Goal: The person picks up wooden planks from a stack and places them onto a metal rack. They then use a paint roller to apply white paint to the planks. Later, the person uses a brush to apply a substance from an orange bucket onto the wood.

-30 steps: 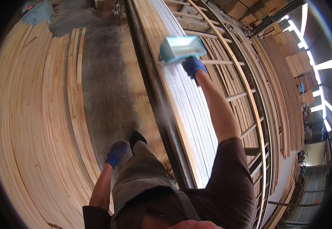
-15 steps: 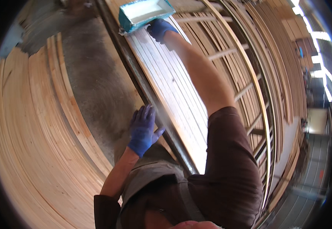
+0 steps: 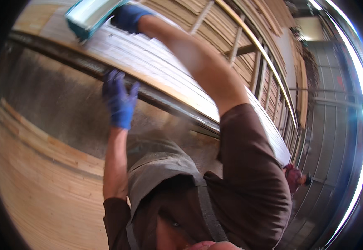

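Beyond the left hand [image 3: 118, 98], just left of the right hand [image 3: 128, 18]: open teal trough [image 3: 78, 26], white inside, at the board row.

Right hand looks closed on the trough's near end, grip blurred; left hand unclenched, holding nothing visible, fingers at the dark rail [image 3: 160, 99], contact unclear. Step, as judged: mid-pass along white-coated boards [image 3: 148, 54]; further travel would call for a level trough and steady grip. Tan boards [image 3: 35, 21] lie left of the trough. Rail edges the row on the left hand's side; floor [image 3: 64, 104] gives room left of that hand, before stacked boards [image 3: 43, 179].
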`<control>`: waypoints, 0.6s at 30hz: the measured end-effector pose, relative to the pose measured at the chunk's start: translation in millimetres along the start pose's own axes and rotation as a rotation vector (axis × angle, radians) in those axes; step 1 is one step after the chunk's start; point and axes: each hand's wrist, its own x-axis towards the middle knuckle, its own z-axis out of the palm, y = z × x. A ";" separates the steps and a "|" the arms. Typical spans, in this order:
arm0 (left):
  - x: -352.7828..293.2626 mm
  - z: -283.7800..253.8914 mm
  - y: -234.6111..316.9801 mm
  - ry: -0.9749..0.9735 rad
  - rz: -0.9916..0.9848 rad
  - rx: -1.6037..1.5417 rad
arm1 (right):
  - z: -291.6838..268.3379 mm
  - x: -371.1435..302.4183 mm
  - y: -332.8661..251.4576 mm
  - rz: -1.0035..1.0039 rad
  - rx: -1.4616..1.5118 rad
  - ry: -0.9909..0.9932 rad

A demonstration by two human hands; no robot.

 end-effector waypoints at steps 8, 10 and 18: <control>-195.9 -40.3 -87.4 -0.424 -0.558 0.092 | 3.6 -219.1 35.5 0.160 0.027 0.008; -254.0 -24.1 -97.5 -0.365 -0.862 -0.512 | -18.3 -319.1 56.3 0.211 -0.030 0.008; -416.1 15.1 -85.9 -0.858 -1.044 -0.176 | -60.7 -708.9 188.8 0.559 -0.256 0.040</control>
